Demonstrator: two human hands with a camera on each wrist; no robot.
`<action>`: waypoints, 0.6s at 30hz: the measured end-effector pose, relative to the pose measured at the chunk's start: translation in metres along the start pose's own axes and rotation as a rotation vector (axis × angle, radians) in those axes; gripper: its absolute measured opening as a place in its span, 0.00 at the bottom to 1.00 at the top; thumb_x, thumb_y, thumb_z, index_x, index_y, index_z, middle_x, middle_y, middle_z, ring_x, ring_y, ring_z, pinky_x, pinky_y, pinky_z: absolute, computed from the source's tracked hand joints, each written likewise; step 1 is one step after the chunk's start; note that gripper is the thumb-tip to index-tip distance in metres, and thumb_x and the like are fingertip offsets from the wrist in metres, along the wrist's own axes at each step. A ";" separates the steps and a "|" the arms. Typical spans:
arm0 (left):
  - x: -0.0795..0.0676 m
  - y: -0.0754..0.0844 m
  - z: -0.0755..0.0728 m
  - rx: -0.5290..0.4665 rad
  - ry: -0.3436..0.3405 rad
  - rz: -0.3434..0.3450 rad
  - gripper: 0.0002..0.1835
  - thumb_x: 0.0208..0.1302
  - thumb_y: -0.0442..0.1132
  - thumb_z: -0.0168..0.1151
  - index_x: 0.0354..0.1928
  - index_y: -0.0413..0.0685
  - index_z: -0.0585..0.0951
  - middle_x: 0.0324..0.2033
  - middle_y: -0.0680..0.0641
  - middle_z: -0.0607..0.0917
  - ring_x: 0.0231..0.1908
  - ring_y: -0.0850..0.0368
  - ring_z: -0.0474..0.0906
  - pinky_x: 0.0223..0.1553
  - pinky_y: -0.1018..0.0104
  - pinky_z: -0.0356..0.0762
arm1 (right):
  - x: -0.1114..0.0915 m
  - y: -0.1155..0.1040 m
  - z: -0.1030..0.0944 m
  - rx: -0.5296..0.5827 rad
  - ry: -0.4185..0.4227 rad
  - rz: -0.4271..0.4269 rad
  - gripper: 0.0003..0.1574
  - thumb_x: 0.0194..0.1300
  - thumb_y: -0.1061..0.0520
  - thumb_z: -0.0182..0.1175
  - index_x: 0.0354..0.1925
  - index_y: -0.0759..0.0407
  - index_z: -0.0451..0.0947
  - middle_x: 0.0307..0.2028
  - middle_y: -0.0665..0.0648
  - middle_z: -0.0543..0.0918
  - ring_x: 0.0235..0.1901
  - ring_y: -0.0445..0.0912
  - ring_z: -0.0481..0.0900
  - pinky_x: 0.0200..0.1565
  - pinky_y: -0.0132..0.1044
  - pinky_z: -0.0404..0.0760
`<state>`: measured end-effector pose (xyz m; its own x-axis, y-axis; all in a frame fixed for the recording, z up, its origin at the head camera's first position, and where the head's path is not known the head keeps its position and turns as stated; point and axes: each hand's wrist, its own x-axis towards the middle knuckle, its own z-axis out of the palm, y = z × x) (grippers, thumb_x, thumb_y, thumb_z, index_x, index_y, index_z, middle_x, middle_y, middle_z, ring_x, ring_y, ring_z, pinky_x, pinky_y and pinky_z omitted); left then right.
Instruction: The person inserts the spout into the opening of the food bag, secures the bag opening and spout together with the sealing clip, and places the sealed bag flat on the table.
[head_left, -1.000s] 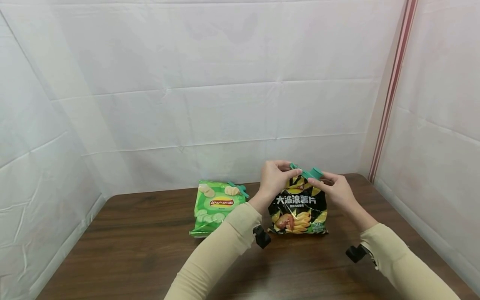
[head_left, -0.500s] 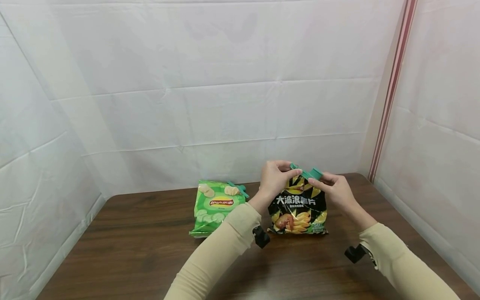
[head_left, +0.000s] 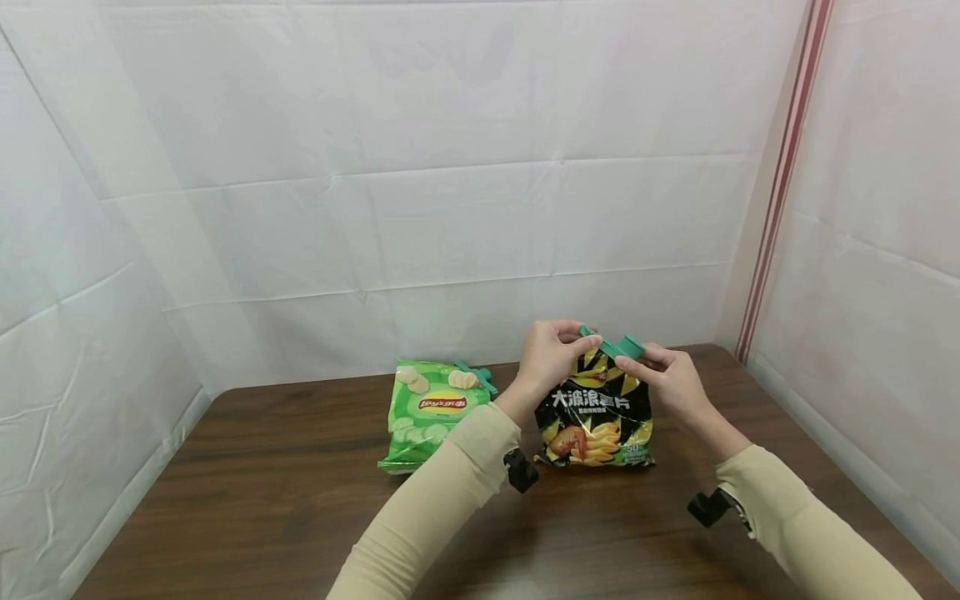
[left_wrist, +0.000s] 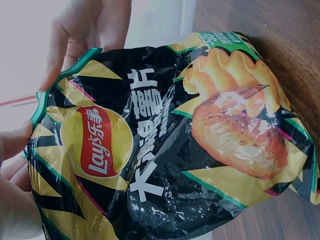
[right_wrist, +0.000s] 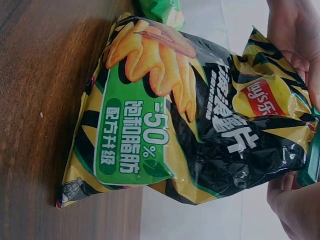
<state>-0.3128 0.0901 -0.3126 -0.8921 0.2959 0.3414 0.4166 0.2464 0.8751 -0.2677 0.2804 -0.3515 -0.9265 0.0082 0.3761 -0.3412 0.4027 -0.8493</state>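
Note:
A black and yellow bag of potato chips (head_left: 592,421) stands on the table, its top edge in a teal bag clip (head_left: 628,347). At the clip's left end, my left hand (head_left: 546,357) pinches it along with the bag's top, thumb in front. My right hand (head_left: 672,382) pinches the clip near its wider right end. Seen from the left wrist, the clip (left_wrist: 41,105) runs across the bag's top between both hands. In the right wrist view, the clip (right_wrist: 311,157) is partly cut off by the frame edge.
Left of the black bag sits a green bag of potato chips (head_left: 431,408) with another teal clip (head_left: 483,377) at its upper right corner; my left forearm partly covers this bag. The brown wooden table (head_left: 262,483) meets white sheeting (head_left: 450,225) at the back and sides.

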 end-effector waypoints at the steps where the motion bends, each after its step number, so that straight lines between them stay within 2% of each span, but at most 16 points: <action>1: 0.000 0.000 0.000 0.002 -0.002 0.000 0.11 0.58 0.44 0.68 0.40 0.46 0.87 0.33 0.47 0.89 0.36 0.60 0.84 0.25 0.73 0.71 | 0.000 0.000 0.000 -0.001 0.002 -0.003 0.20 0.65 0.50 0.61 0.46 0.66 0.81 0.29 0.49 0.74 0.25 0.43 0.61 0.29 0.34 0.64; 9: 0.000 0.001 0.000 0.012 -0.025 -0.012 0.10 0.58 0.45 0.68 0.38 0.48 0.88 0.34 0.48 0.89 0.42 0.58 0.84 0.37 0.68 0.78 | 0.001 0.008 0.001 -0.029 0.017 -0.043 0.17 0.66 0.55 0.60 0.44 0.69 0.80 0.28 0.47 0.72 0.24 0.44 0.60 0.27 0.35 0.62; 18: 0.002 0.001 -0.004 -0.015 -0.098 -0.032 0.10 0.60 0.44 0.66 0.39 0.47 0.88 0.40 0.47 0.88 0.45 0.58 0.82 0.35 0.70 0.76 | -0.003 0.009 0.000 -0.015 0.030 -0.034 0.19 0.65 0.52 0.61 0.48 0.63 0.82 0.34 0.43 0.76 0.30 0.43 0.65 0.31 0.33 0.66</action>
<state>-0.3144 0.0876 -0.3098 -0.8832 0.3769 0.2790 0.3851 0.2435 0.8902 -0.2682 0.2836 -0.3598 -0.9095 0.0214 0.4152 -0.3693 0.4173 -0.8304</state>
